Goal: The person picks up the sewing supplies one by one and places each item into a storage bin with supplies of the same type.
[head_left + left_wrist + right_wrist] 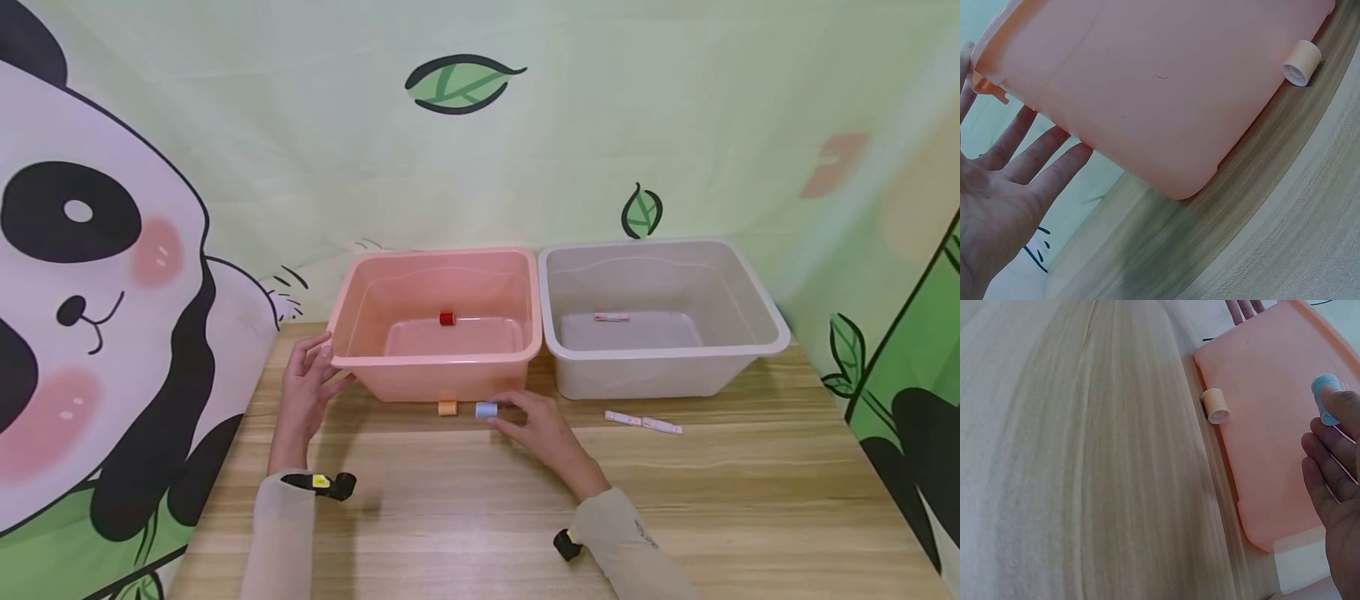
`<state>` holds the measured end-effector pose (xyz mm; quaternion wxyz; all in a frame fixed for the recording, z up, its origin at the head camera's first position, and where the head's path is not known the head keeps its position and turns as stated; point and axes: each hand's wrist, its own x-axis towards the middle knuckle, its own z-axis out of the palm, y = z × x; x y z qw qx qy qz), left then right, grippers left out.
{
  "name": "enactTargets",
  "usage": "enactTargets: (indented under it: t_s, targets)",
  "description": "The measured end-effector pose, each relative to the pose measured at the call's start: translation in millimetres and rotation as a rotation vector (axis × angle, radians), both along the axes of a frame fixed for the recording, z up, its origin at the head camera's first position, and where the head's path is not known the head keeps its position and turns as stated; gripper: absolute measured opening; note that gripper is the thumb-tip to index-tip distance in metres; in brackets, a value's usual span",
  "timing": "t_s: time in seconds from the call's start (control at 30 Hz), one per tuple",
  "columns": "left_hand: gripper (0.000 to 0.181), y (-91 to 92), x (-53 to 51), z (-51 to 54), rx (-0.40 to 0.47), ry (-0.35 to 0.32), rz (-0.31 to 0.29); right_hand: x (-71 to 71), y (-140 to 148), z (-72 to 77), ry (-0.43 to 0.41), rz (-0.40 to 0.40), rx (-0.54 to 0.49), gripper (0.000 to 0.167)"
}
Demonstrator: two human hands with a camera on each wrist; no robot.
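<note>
My right hand [546, 432] pinches a light blue spool [486, 410] between thumb and fingers, just in front of the pink bin [435, 361]. The blue spool [1325, 400] also shows at the fingertips in the right wrist view. An orange-yellow spool [447, 408] lies on the table against the bin's front, to the left of the blue one. My left hand [306, 390] touches the bin's left end with spread, extended fingers; in the left wrist view the fingertips rest on its side wall [1147, 100]. A red spool [447, 318] lies inside the pink bin.
A grey bin [637, 373] stands right of the pink one, with a small pink-and-white strip [611, 317] inside. Two similar strips [643, 422] lie end to end on the wooden table [450, 508] before it. A printed cloth [315, 150] hangs behind.
</note>
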<state>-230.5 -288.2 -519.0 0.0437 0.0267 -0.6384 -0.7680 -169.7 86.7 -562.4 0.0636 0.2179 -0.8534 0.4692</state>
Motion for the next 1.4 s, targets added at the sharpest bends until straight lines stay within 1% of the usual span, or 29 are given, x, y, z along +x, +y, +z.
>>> enactTargets:
  t_s: [0.23, 0.77, 1.0, 1.2, 1.4]
  targets:
    - [0.039, -1.1, 0.9, -0.4, 0.015, 0.009, -0.013, 2.4, 1, 6.8, -0.020, 0.005, -0.013, 0.028]
    - [0.045, 0.5, 1.7, 1.5, -0.007, -0.012, -0.008, 6.2, 1, 15.9, -0.018, -0.002, -0.015, 0.029]
    - [0.043, -0.3, 1.8, 1.7, 0.009, -0.014, -0.006, 9.2, 1, 19.5, 0.008, -0.027, -0.024, 0.028]
    - [0.042, -0.7, 0.8, 1.0, 0.020, 0.000, -0.011, 11.7, 1, 23.7, 0.001, -0.013, -0.047, 0.028]
    - [0.039, -0.8, 0.7, 0.7, 0.023, -0.002, -0.010, 12.2, 2, 24.8, 0.037, -0.001, -0.034, 0.027]
